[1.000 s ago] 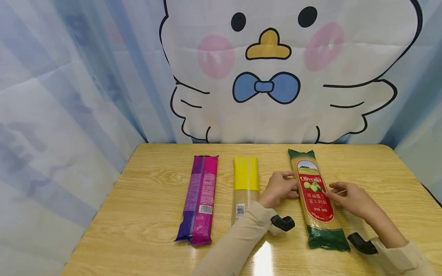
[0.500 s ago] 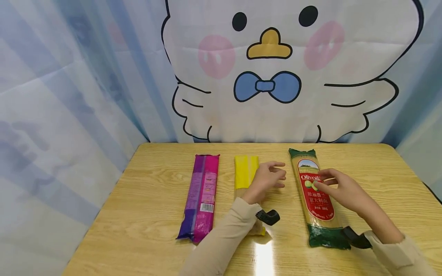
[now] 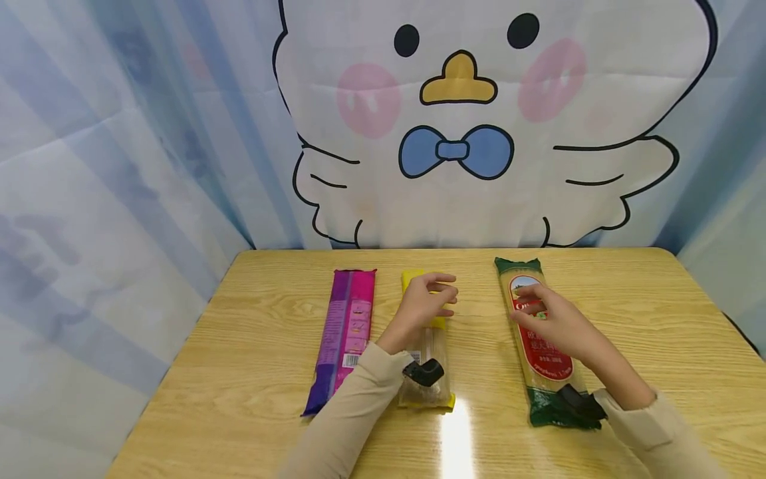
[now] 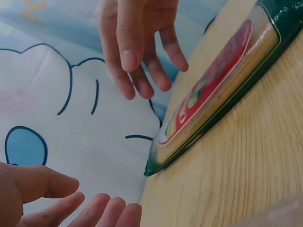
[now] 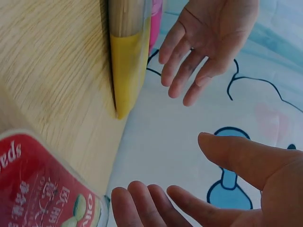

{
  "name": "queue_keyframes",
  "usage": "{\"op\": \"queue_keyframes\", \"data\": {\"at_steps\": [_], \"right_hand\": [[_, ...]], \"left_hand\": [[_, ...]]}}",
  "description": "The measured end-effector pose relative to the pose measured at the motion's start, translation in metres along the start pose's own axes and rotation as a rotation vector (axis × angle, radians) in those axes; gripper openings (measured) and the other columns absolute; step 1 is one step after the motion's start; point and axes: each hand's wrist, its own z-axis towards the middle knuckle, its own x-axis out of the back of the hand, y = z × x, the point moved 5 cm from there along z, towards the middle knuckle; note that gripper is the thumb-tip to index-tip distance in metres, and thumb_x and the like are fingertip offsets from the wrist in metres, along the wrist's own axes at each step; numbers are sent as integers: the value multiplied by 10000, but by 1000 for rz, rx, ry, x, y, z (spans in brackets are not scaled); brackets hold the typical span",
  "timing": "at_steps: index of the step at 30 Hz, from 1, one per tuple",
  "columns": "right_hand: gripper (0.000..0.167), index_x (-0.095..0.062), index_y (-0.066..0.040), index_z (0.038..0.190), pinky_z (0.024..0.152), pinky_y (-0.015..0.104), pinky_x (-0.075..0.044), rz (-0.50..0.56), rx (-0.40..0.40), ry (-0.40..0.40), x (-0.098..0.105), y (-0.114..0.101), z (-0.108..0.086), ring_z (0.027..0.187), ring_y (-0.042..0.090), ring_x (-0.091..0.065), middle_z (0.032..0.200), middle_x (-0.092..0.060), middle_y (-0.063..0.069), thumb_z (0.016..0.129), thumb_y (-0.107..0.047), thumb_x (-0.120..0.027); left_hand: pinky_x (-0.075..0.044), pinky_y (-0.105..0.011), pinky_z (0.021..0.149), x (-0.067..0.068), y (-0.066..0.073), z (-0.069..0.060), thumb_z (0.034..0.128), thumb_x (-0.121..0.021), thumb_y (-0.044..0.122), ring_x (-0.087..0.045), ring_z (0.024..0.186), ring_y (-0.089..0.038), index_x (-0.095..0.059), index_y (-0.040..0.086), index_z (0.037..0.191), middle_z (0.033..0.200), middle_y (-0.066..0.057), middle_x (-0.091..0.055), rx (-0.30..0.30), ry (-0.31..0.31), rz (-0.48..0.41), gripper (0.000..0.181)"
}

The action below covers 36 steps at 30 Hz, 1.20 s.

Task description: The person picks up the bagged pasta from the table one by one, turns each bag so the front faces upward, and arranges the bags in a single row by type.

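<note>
Well, a curtain (image 3: 371, 173) hangs at twelve o'clock beyond the table (image 3: 239, 372). On the latter, the green pack (image 3: 546, 367) lies at three, the purple pack (image 3: 344, 326) at nine, the yellow pack (image 3: 432, 346) between. Left hand (image 3: 421, 299) over yellow, right hand (image 3: 556, 320) over green, both loosely wide.

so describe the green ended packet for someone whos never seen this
On the wooden table, find the rightmost packet, partly hidden by the right hand in the head view. Unlike the others, it has dark green ends and a red label.
</note>
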Motion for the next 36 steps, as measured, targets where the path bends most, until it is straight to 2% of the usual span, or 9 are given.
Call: {"op": "queue_keyframes", "data": {"at_steps": [3,9,12,18,26,30,36], "right_hand": [[542,-448,89,1368,843,472,-559,7,13,-14,-6,-4,3,1085,362,-617,1263,-568,272,993,-263,-621],[518,-459,109,1345,787,370,-573,31,50,-39,-16,-10,8,1083,360,-611,1303,-534,287,989,-227,-628],[522,-460,98,1350,797,384,-574,39,51,-55,-22,-10,9,1085,357,-614,1316,-532,279,991,-244,-624],[570,-436,80,1388,836,412,-577,82,24,-95,-32,-14,12,1127,371,-599,1335,-528,267,993,-288,-618],[578,-425,81,1399,821,393,-585,138,4,-136,-47,-15,17,1120,359,-603,1290,-561,263,989,-274,-624],[574,-416,95,1396,813,405,-593,189,-8,-154,-55,-14,20,1081,340,-622,1279,-556,271,987,-250,-626],[565,-398,98,1411,814,404,-593,262,-49,-187,-64,-11,24,1015,317,-653,1259,-566,247,995,-218,-614]], "left_hand": [[-608,-417,805,11,2,-3,958,-628,95,-653,1051,-396,-649,14,1239,1091,-185,-670,-8,26,32,294],[-605,-413,819,29,0,-9,968,-632,129,-665,1010,-341,-641,22,1255,1116,-174,-660,11,54,56,306],[-606,-408,814,38,-4,-11,969,-631,127,-668,1005,-334,-630,6,1272,1105,-157,-663,22,73,69,327],[-606,-412,813,55,-6,-17,971,-616,113,-663,1021,-356,-607,-28,1288,1143,-212,-656,10,97,103,348],[-589,-469,852,72,-16,-21,967,-608,81,-659,1000,-371,-607,-42,1272,1128,-221,-649,37,147,93,328],[-584,-485,857,77,-24,-21,964,-602,75,-647,1027,-408,-601,-58,1272,1129,-231,-630,37,151,81,335],[-596,-441,840,83,-31,-22,956,-595,60,-632,1039,-406,-585,-72,1284,1137,-229,-616,51,154,74,353]]}}
